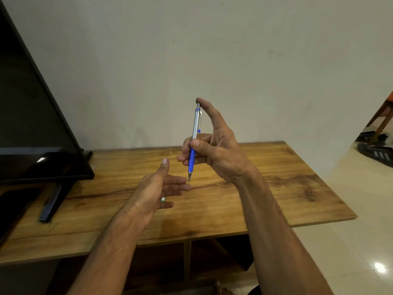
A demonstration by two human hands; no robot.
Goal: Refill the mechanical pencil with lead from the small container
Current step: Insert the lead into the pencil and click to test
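My right hand (214, 145) holds a silver and blue mechanical pencil (194, 135) upright above the wooden table (265, 188), tip pointing down. The index finger rests on the pencil's top button, while the thumb and other fingers grip the blue barrel. A short bit of lead shows at the tip. My left hand (157, 188) lies open, palm up, just under the tip, fingertips almost touching the lead. A small pale object (163, 199), perhaps the lead container, peeks out between the left fingers; I cannot tell whether it is held or lies on the table.
A black monitor (32, 124) on a stand fills the left side, with a dark flat stand foot (53, 201) on the table. A plain wall is behind the table. Tiled floor, sandals (376, 153) and a chair leg are at the right.
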